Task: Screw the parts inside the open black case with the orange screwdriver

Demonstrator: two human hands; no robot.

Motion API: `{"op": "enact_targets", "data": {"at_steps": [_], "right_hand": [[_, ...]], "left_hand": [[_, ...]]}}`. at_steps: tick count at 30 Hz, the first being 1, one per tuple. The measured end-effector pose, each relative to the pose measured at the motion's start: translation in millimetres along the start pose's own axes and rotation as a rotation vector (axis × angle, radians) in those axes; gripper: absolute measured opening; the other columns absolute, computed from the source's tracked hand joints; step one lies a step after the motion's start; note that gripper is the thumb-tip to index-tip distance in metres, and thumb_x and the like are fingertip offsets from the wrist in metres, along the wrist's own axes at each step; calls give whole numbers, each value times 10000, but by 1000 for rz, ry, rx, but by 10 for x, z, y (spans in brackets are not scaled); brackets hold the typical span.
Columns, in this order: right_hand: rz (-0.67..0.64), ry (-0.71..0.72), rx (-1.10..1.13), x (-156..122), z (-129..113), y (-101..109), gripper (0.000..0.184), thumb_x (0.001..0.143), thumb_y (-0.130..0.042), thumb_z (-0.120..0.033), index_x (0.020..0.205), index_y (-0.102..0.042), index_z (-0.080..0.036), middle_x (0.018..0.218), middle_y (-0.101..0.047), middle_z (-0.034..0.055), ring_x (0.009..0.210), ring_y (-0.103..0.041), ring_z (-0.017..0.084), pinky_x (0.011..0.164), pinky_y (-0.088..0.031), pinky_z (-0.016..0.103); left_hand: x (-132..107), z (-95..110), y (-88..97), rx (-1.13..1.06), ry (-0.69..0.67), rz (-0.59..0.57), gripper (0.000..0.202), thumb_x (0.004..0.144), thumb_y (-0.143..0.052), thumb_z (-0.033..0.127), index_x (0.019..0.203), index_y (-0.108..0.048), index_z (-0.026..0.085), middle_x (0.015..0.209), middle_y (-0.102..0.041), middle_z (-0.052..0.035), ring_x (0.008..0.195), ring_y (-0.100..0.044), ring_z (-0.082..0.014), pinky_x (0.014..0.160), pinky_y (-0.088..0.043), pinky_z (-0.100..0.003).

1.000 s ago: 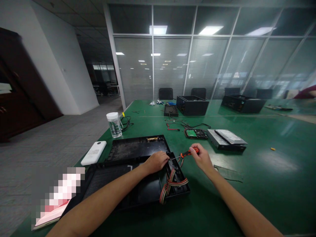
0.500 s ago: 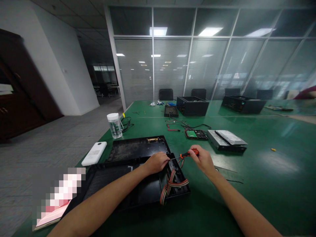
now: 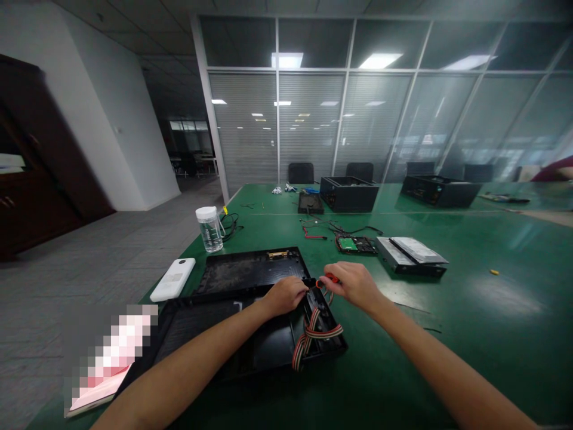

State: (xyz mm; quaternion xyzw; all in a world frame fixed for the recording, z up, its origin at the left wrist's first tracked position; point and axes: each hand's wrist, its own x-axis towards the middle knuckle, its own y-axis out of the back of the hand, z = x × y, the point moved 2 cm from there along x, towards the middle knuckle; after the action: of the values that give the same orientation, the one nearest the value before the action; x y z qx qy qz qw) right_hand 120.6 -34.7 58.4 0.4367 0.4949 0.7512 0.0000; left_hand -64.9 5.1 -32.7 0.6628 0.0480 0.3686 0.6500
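Note:
My right hand (image 3: 353, 282) is closed round the red-and-black handle of a screwdriver (image 3: 330, 278), whose tip end points left to the far right corner of a black plastic panel (image 3: 268, 343). At that corner my left hand (image 3: 287, 294) is closed, fingertips pinched together; what they hold, if anything, is hidden. Striped ribbon wires (image 3: 320, 333) hang looped over the panel's right end. Just behind lies a second black panel (image 3: 250, 270) with a brass-coloured piece on its far edge.
A white power bank (image 3: 173, 279) and a lidded clear bottle (image 3: 210, 232) stand to the left. Right of centre are a hard drive with a green board (image 3: 354, 243) and a silver drive unit (image 3: 410, 255). Black computer cases (image 3: 349, 194) sit farther back.
My right hand has moved left with the screwdriver, close to my left hand, and the screwdriver's shaft no longer shows. My left hand stays at the panel's corner.

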Motion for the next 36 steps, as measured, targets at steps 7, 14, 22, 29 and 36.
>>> {"op": "enact_targets", "data": {"at_steps": [7, 14, 22, 29, 36], "right_hand": [[-23, -23, 47, 0, 73, -25, 228, 888, -443, -345, 793, -558, -172, 645, -585, 14, 597, -525, 118, 581, -338, 228], [-90, -11, 17, 69, 70, -16, 241, 888, -440, -380, 812, -556, -184, 657, -597, 15, 599, -532, 125, 569, -337, 231], [-82, 21, 38, 107, 87, 6, 251, 898, -420, -378, 823, -556, -182, 660, -606, 20, 606, -541, 123, 578, -345, 226], [-103, -1, 15, 114, 87, -25, 260, 900, -411, -379, 827, -561, -180, 667, -613, 20, 610, -551, 125, 574, -338, 230], [-122, -1, -6, 169, 77, -18, 267, 900, -411, -375, 826, -568, -173, 644, -611, 19, 598, -556, 127, 565, -330, 230]], "left_hand": [[-22, -5, 14, -17, 0, 1, 179, 865, -455, 161, 961, -604, 148, 915, -639, -52, 872, -552, -161, 825, -419, -278], [-25, -4, 12, -14, 19, -19, 169, 858, -459, 169, 962, -590, 151, 934, -630, -61, 874, -550, -165, 827, -424, -292], [-27, 3, 40, -8, 9, -15, 167, 862, -458, 171, 970, -583, 148, 937, -632, -54, 879, -543, -165, 826, -420, -280], [-29, -5, 34, 8, 23, -29, 167, 881, -440, 197, 957, -579, 142, 930, -625, -66, 881, -547, -169, 825, -421, -291], [-37, -10, 41, 10, -16, -22, 165, 872, -450, 172, 968, -579, 138, 940, -627, -66, 887, -544, -165, 831, -419, -287]]}}
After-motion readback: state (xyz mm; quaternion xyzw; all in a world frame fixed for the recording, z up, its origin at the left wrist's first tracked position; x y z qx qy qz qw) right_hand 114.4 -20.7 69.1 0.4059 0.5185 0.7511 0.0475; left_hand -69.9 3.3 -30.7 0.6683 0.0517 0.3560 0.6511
